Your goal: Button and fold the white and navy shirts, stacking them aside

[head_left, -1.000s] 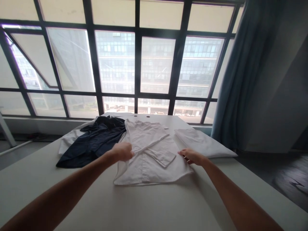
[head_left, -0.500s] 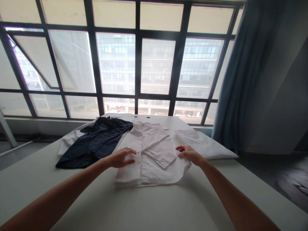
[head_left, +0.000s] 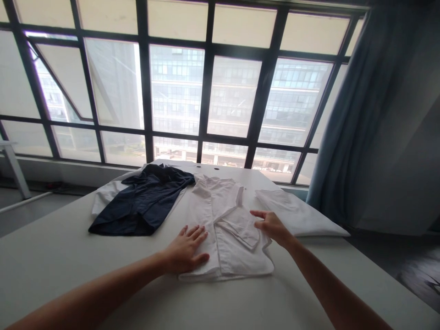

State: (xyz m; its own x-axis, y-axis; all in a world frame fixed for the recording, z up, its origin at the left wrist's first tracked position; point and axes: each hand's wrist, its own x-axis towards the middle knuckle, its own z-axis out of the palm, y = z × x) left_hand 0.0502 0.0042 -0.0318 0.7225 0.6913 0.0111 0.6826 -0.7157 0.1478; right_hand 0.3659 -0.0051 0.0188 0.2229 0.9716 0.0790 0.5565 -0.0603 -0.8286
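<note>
A white shirt (head_left: 237,261) lies in front of me on the table, its collar toward the window. One sleeve (head_left: 240,233) is folded across its front. My left hand (head_left: 187,252) rests flat on the shirt's lower left part, fingers spread. At the right side edge of the shirt is my right hand (head_left: 275,228), with the index finger stretched out and a gap between it and the thumb. Its other fingers are partly hidden, and no cloth shows gripped in it.
Left of the shirt lies a dark navy shirt (head_left: 144,201), partly over another white garment (head_left: 106,197). A folded white cloth (head_left: 302,213) sits on the right side of the white table (head_left: 137,279). Beyond stand large windows (head_left: 177,91) and a blue-grey curtain (head_left: 347,137).
My left hand has come down and flattened onto the shirt. My right hand stays by the right edge, its index finger now straighter. The view has shifted slightly.
</note>
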